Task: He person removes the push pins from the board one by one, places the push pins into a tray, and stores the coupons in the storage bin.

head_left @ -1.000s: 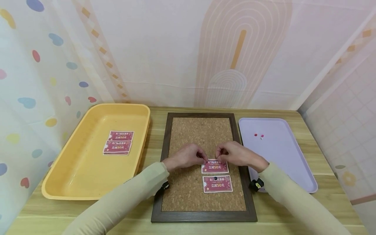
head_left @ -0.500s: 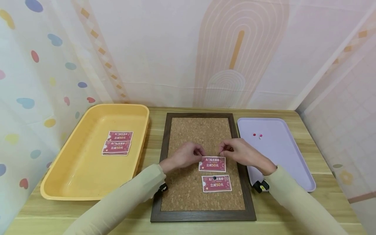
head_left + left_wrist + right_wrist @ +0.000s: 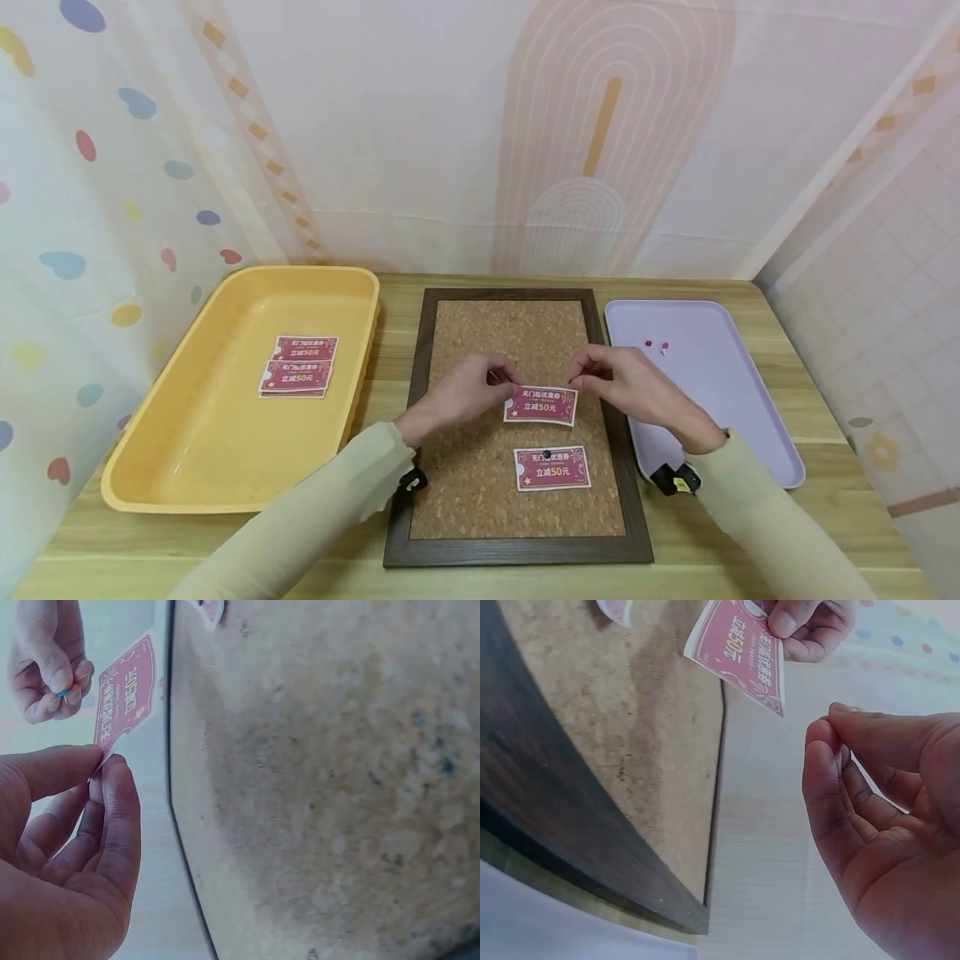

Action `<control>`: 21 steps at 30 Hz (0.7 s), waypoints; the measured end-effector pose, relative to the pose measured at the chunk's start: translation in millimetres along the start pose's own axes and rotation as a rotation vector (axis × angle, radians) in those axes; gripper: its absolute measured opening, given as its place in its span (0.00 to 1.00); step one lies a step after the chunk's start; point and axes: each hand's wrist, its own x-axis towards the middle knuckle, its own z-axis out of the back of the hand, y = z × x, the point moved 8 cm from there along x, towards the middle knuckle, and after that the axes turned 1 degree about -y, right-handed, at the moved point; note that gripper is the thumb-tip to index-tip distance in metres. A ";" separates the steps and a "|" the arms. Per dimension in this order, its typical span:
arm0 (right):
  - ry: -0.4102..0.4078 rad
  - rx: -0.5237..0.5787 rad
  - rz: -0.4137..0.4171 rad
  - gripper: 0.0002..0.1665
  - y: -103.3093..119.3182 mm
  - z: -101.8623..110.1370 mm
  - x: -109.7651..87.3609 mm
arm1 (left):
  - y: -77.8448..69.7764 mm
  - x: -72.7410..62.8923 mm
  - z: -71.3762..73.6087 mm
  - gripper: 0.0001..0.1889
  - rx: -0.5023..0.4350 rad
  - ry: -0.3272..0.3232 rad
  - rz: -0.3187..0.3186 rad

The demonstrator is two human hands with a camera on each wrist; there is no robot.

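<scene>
My left hand [image 3: 467,392] pinches the upper left corner of a pink paper coupon [image 3: 542,407] over the corkboard [image 3: 495,329]. In the right wrist view the coupon [image 3: 742,652] is lifted and tilted, its far end free. My right hand [image 3: 633,385] is by the coupon's upper right corner, apart from it. In the left wrist view that hand's thumb and finger pinch a small teal thumbtack [image 3: 64,694], its point hidden. Below, another coupon [image 3: 555,477] lies on the cork with a black pushpin [image 3: 547,454] at its top middle.
A yellow tray [image 3: 187,467] on the left holds several coupons [image 3: 300,377], partly overlapping. To the right, a lilac tray [image 3: 720,375] carries a few small thumbtacks [image 3: 648,343]. The corkboard's dark wooden frame [image 3: 517,552] lies on the wooden table [image 3: 337,567].
Both hands have moved upward on the board, and the coupon went with the left hand, away from the lower coupon. The right hand has moved right, off the coupon's corner.
</scene>
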 end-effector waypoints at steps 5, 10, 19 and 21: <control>-0.034 0.013 0.000 0.04 3.2 7.1 -2.8 | -3.4 -3.4 7.7 0.03 -0.039 -0.023 0.008; -0.059 0.034 -0.009 0.03 5.2 14.1 -7.2 | -4.8 -6.7 16.0 0.04 -0.045 -0.049 0.019; -0.114 0.024 -0.010 0.03 9.1 26.3 -15.9 | -9.0 -13.8 34.3 0.04 -0.072 -0.109 0.016; -0.127 0.024 -0.011 0.03 9.5 28.9 -17.5 | -9.2 -15.4 38.3 0.04 -0.070 -0.122 0.015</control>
